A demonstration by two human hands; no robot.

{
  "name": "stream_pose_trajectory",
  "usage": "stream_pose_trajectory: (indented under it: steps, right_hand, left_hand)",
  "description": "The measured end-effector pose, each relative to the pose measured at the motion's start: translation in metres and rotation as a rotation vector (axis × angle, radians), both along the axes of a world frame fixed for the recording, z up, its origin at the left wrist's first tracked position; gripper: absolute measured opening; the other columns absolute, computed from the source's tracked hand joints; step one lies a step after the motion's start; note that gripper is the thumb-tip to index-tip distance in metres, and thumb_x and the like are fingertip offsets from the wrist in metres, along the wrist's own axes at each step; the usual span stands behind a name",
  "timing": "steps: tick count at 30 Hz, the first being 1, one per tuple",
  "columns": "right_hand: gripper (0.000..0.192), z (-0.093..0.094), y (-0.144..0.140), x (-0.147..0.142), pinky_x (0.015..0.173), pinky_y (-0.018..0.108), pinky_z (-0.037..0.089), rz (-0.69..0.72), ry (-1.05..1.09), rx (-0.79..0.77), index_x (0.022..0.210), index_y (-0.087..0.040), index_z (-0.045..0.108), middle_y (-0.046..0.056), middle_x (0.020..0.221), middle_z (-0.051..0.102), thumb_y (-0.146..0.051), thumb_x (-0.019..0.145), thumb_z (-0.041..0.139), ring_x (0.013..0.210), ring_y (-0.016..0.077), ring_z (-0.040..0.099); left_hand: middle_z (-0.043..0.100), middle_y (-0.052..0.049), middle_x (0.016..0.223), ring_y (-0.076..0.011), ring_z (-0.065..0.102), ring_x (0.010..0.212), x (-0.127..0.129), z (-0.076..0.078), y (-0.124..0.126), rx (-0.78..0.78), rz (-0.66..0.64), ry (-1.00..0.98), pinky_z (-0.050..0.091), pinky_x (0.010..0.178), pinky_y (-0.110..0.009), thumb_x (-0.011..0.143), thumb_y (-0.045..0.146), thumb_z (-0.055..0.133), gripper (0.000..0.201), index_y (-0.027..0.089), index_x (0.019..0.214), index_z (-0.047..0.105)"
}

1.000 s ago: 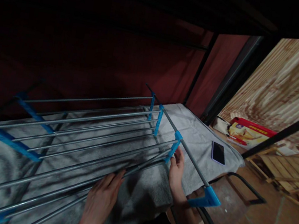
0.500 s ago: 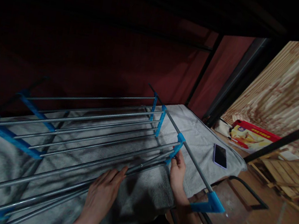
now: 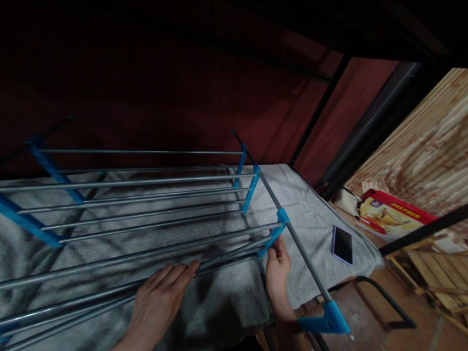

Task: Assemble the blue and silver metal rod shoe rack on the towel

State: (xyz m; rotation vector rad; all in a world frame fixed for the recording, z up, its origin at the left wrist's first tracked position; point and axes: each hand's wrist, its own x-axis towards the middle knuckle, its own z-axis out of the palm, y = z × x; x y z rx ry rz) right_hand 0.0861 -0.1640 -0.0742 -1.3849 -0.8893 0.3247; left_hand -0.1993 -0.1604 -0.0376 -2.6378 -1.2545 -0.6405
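Observation:
A rack of grey metal rods [image 3: 133, 258] with blue plastic brackets lies across a grey blanket [image 3: 297, 194]. My left hand [image 3: 162, 300] is wrapped over several close-set rods at the front of the rack, its fingertips curled behind them. At the rack's right side, my right hand [image 3: 278, 267] grips a blue bracket [image 3: 274, 234] where the rod ends meet it; part of its fingers is hidden behind the bracket. A further blue end piece [image 3: 329, 320] sits on the right-hand side pole, beside my right forearm.
A phone [image 3: 343, 244] lies on the blanket at the right. Past the black bed frame [image 3: 371, 125] are a red and yellow box [image 3: 393, 215] and a slatted wooden piece [image 3: 448, 275] on the tiled floor. A dark red wall [image 3: 176, 90] stands behind the rack.
Both hands keep their hold in nearly the same places. The rack's left end has shifted slightly left in the view.

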Motion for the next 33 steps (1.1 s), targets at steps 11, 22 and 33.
stream_pose_trajectory:
  steps: [11, 22, 33]
  right_hand:
    - [0.051, -0.004, -0.001, -0.001, 0.112, 0.047, 0.036, 0.007, 0.017, -0.016, 0.134, -0.027, 0.057, 0.004, 0.134, 0.06, -0.023, 0.084, 0.046, 0.126, 0.0222, 0.053]
    - [0.053, -0.011, -0.002, 0.0, 0.115, 0.047, 0.032, -0.001, -0.013, -0.047, 0.138, -0.025, 0.053, 0.008, 0.141, 0.054, -0.029, 0.086, 0.047, 0.134, 0.0229, 0.046]
    - [0.063, -0.018, -0.03, -0.019, 0.114, 0.044, 0.032, -0.055, 0.031, -0.143, 0.148, -0.032, 0.033, 0.007, 0.152, 0.037, -0.041, 0.088, 0.05, 0.137, 0.0257, 0.039]
  left_hand:
    - [0.072, -0.005, 0.096, -0.0214, 0.064, 0.086, 0.006, 0.006, 0.005, 0.013, 0.011, 0.003, 0.049, 0.075, -0.035, 0.097, 0.019, 0.044, 0.035, 0.023, 0.125, 0.063]
    - [0.071, -0.005, 0.096, -0.0205, 0.064, 0.086, 0.009, 0.0, 0.009, 0.015, -0.016, -0.032, 0.049, 0.077, -0.035, 0.096, 0.017, 0.047, 0.033, 0.02, 0.124, 0.063]
    - [0.066, -0.006, 0.111, -0.0216, 0.061, 0.1, 0.012, 0.009, -0.002, -0.045, 0.086, 0.051, 0.047, 0.092, -0.039, 0.087, 0.001, 0.045, 0.055, 0.02, 0.138, 0.048]
